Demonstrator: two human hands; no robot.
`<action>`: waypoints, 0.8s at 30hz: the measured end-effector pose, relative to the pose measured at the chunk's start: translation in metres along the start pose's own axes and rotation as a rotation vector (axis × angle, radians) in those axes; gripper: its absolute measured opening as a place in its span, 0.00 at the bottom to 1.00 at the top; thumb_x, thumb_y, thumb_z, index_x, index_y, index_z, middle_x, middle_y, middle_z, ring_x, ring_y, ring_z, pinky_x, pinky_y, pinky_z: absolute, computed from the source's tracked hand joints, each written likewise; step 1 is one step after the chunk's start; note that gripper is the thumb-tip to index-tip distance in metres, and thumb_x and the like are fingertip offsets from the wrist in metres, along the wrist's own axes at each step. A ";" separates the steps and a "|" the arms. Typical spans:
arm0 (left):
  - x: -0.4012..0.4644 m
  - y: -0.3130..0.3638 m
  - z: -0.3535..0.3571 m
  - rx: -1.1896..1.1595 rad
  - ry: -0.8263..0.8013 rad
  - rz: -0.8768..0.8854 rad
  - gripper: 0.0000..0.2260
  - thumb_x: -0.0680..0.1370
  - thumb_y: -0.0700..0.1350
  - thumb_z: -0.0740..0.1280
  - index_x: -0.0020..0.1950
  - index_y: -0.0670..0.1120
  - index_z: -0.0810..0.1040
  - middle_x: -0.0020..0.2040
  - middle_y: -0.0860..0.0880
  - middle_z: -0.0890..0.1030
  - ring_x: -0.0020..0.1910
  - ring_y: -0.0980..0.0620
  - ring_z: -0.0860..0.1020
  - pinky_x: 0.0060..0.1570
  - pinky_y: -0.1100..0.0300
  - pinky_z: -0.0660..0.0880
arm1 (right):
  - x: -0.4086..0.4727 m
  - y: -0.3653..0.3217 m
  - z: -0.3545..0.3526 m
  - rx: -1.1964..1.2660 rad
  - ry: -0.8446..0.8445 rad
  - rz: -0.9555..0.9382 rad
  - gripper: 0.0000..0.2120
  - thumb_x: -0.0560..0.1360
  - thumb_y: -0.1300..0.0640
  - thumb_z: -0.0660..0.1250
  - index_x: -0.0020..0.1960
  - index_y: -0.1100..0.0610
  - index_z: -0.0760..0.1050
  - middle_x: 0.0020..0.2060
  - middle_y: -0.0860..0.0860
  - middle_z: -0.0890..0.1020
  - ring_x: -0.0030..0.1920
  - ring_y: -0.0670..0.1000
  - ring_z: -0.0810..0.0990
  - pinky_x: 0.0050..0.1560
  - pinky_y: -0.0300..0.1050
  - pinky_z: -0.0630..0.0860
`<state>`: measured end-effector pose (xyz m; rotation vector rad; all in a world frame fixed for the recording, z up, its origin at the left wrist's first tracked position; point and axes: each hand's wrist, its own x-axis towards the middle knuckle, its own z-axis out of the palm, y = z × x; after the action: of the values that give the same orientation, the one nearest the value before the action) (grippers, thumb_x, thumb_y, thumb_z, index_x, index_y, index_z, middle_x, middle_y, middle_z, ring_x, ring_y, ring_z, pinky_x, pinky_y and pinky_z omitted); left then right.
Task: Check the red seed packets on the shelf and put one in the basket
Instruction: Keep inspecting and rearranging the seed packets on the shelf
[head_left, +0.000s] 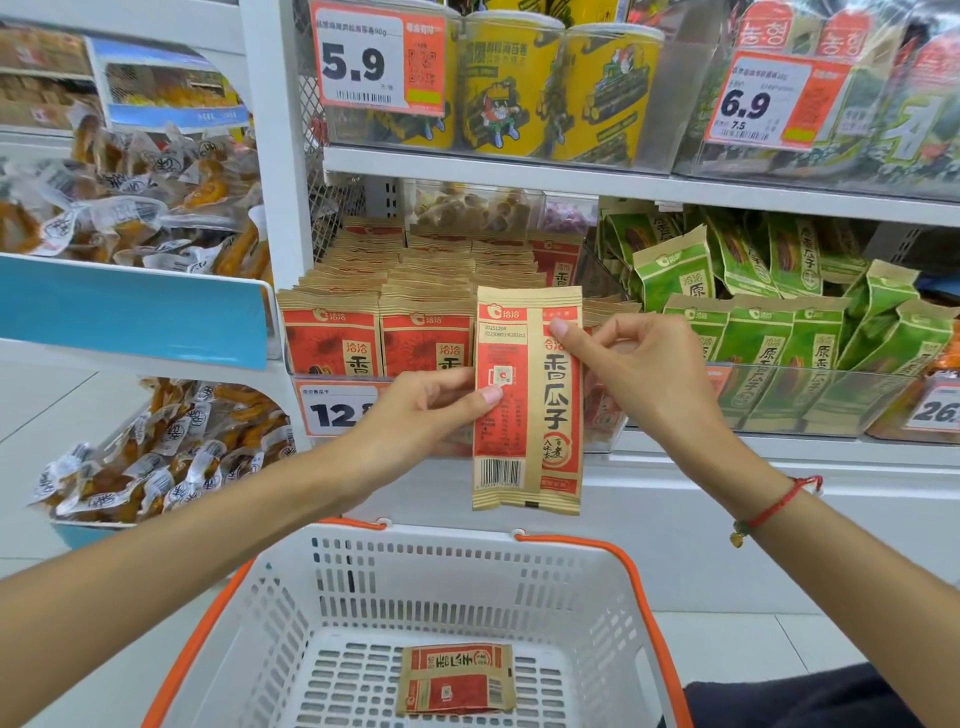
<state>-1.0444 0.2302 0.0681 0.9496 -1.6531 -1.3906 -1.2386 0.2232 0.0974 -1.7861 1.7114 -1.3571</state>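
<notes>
I hold a red and tan seed packet (527, 410) upright in front of the shelf, its back with the barcode facing me. My left hand (431, 410) pinches its left edge at mid-height. My right hand (631, 374) pinches its upper right side. Behind it, rows of the same red seed packets (363, 338) stand in a clear shelf tray. Below, the white basket (597, 613) with orange handles holds one small red packet (456, 678) lying flat on its floor.
Green seed packets (769, 332) fill the tray to the right. Yellow canisters (514, 83) stand on the shelf above, with price tags 5.9 (379, 60) and 6.9 (763, 104). Bins of wrapped snacks (130, 208) sit at the left. A dark trouser leg (805, 701) shows at the bottom right.
</notes>
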 end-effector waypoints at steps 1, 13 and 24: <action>0.000 0.000 0.000 -0.003 0.006 0.000 0.13 0.80 0.43 0.62 0.63 0.50 0.77 0.54 0.53 0.84 0.53 0.57 0.82 0.46 0.68 0.78 | -0.001 0.000 0.000 0.009 0.006 -0.008 0.19 0.72 0.43 0.70 0.31 0.57 0.75 0.27 0.50 0.83 0.27 0.51 0.82 0.27 0.44 0.77; 0.000 0.005 0.002 -0.146 0.299 0.047 0.12 0.79 0.42 0.64 0.62 0.47 0.78 0.53 0.50 0.85 0.49 0.55 0.84 0.41 0.65 0.80 | -0.017 0.003 0.019 -0.063 -0.058 -0.330 0.23 0.70 0.54 0.75 0.61 0.47 0.72 0.50 0.44 0.78 0.43 0.44 0.78 0.42 0.50 0.80; -0.005 0.014 0.012 -0.199 0.319 0.055 0.19 0.72 0.42 0.72 0.61 0.42 0.72 0.51 0.49 0.85 0.50 0.51 0.84 0.48 0.58 0.81 | -0.020 0.006 0.022 0.145 -0.346 -0.274 0.32 0.67 0.47 0.75 0.68 0.46 0.69 0.60 0.38 0.74 0.58 0.35 0.72 0.48 0.40 0.78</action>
<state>-1.0541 0.2415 0.0798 0.9475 -1.2702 -1.2652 -1.2218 0.2313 0.0739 -2.0803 1.1960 -1.1493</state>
